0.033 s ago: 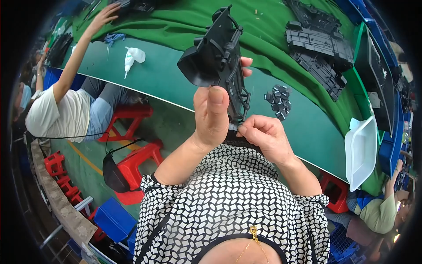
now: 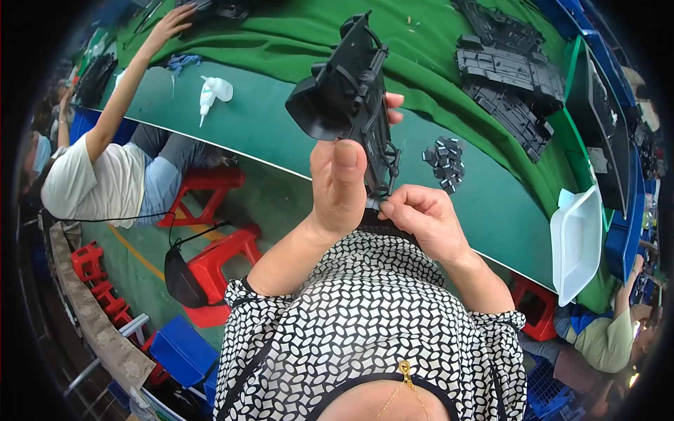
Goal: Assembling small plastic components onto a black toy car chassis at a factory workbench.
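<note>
Above the green table [image 2: 281, 133], two hands, left hand [image 2: 340, 186] and right hand [image 2: 421, 217], both closed on one black plastic part [image 2: 347, 98].

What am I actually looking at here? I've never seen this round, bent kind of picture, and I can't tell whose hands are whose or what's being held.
This is a single view from a wide fisheye camera worn on a person's head, looking down, so straight edges curve near the rim. The patterned black-and-white top at the bottom is the wearer's own. Their left hand holds up a black moulded plastic part, and their right hand pinches at its lower end. Beyond lies a long green table. On it are a small pile of dark clips, stacks of black plastic frames, a white glue bottle and, at the right, a white tray. The arm reaching onto the table at upper left belongs to a co-worker seated beside red stools.
</note>
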